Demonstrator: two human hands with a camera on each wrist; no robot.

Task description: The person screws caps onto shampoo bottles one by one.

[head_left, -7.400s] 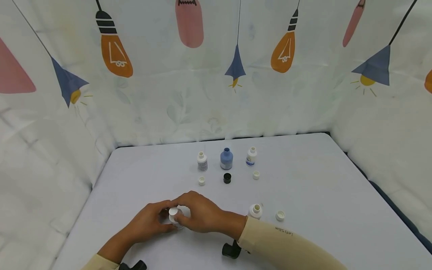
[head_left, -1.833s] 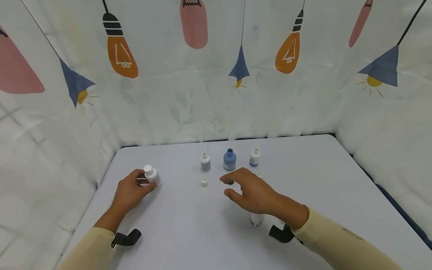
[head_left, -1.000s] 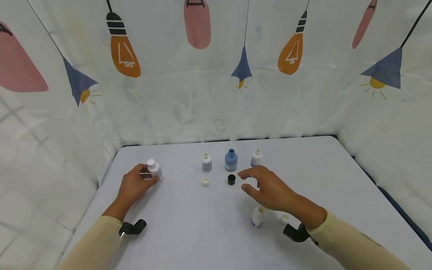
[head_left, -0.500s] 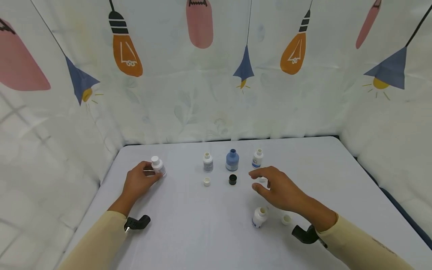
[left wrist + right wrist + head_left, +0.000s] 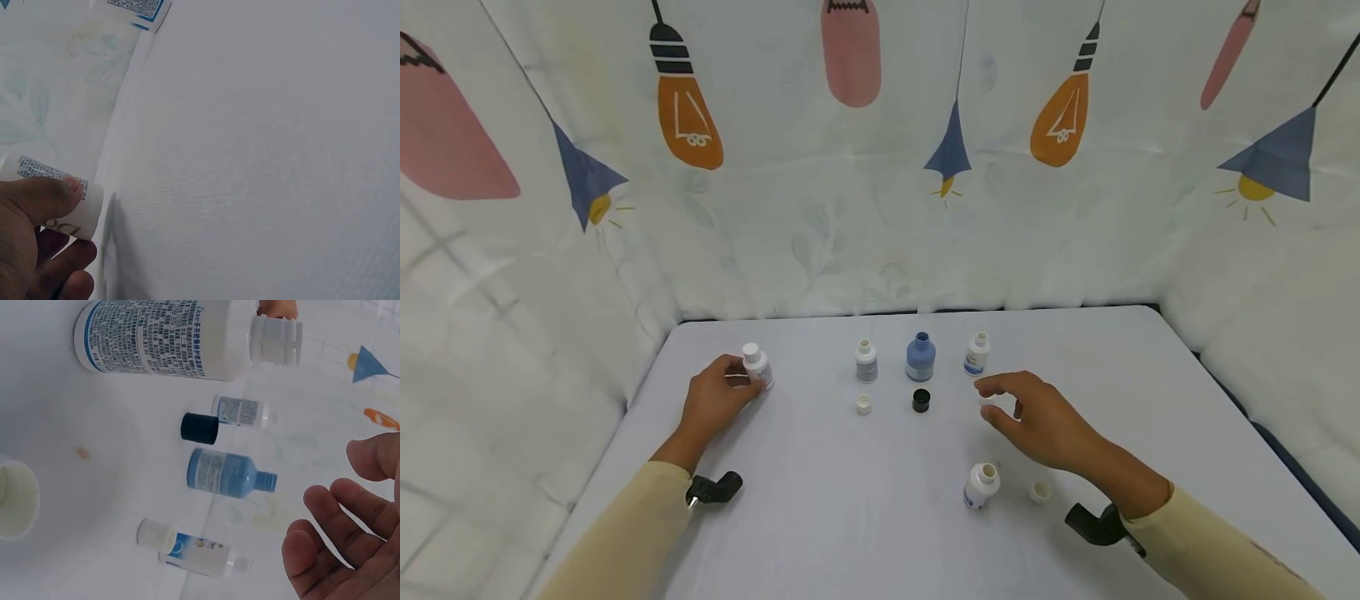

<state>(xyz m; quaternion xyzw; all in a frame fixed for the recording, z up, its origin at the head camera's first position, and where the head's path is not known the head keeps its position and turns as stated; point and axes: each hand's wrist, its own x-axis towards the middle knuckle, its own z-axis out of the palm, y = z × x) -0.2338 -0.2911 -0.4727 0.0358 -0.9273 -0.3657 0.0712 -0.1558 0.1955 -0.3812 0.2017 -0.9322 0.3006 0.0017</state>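
Note:
At the back left of the table, my left hand grips a white bottle with its white cap on, thumb and fingers round its lower body. In the left wrist view the printed label of that bottle shows beside the thumb, its base close over the table. My right hand hovers over the right half with fingers loosely bent and nothing held. Beneath its fingertips a white cap is partly hidden. Nearer me stands an uncapped white bottle, a white cap to its right.
Along the back stand an uncapped white bottle, an uncapped blue bottle and another uncapped white bottle. A white cap and a black cap lie before the first two. A patterned cloth wall rises behind the table.
Both hands were on the capped bottle nearer the front; the left has carried it to the back left. The right let go and moved rightward past the black cap.

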